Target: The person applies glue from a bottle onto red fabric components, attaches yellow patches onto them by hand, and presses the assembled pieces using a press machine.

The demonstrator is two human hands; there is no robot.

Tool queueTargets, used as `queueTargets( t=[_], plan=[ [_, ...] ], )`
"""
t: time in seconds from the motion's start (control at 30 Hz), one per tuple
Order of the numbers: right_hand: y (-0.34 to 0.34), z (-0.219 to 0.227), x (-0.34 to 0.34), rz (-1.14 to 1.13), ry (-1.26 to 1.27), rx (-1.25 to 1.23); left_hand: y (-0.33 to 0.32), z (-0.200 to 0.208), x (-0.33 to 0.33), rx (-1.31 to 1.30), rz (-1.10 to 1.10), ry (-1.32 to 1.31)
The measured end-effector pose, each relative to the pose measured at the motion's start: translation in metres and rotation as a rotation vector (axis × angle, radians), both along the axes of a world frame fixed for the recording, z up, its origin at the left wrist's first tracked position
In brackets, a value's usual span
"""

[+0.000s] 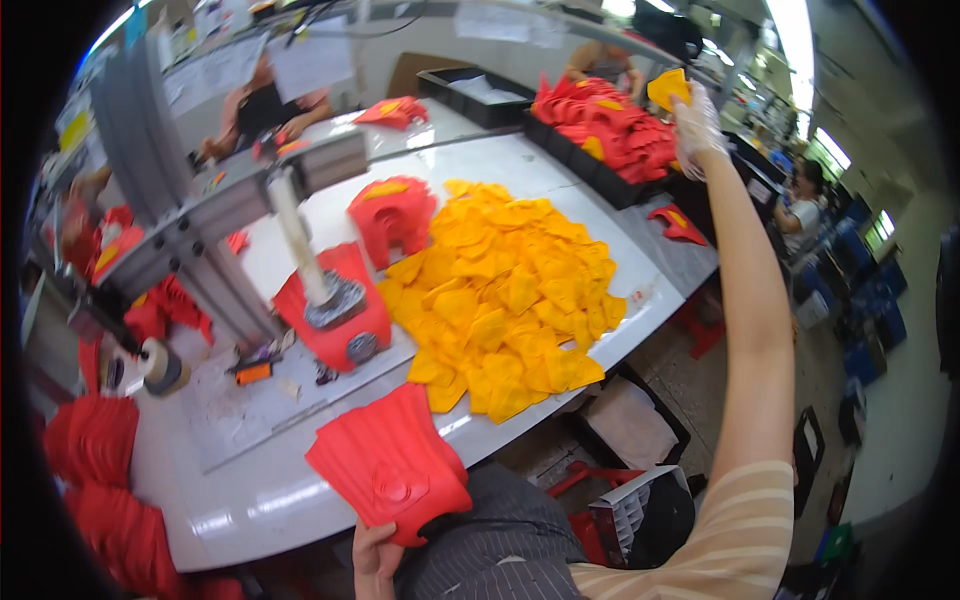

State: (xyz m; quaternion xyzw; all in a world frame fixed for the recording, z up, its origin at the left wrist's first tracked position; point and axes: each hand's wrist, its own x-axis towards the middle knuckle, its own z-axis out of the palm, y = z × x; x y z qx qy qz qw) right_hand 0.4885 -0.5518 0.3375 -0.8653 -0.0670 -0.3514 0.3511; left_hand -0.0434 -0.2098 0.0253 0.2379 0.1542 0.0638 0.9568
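nearest, a cream-striped fabric sleeve (745, 520); fingers of the gloved right hand (699, 125) pinch a thin, pointed yellow piece (666, 90) aloft; the left hand (376, 550) grips a ridged, rubbery-looking red panel (385, 455) low, by the white bench (250, 505). both look light, bendy; i'd hold rims.

Factory workshop: workbench (250, 515), heaped yellow pieces (510, 290)

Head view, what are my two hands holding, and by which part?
The left hand holds a red molded piece by its lower edge; the gloved right hand holds a yellow piece by its right edge.
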Motion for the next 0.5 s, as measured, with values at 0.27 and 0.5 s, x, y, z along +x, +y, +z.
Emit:
queueTargets(
  t=[0.27,0.5],
  plan=[
    [0.091,-0.112,-0.162,0.700,0.365,0.097,0.014,-0.007,-0.002,-0.066,-0.016,0.030],
    [0.158,-0.213,-0.272,0.976,0.912,0.487,0.010,0.001,0.004,-0.051,0.025,0.025]
  ],
)
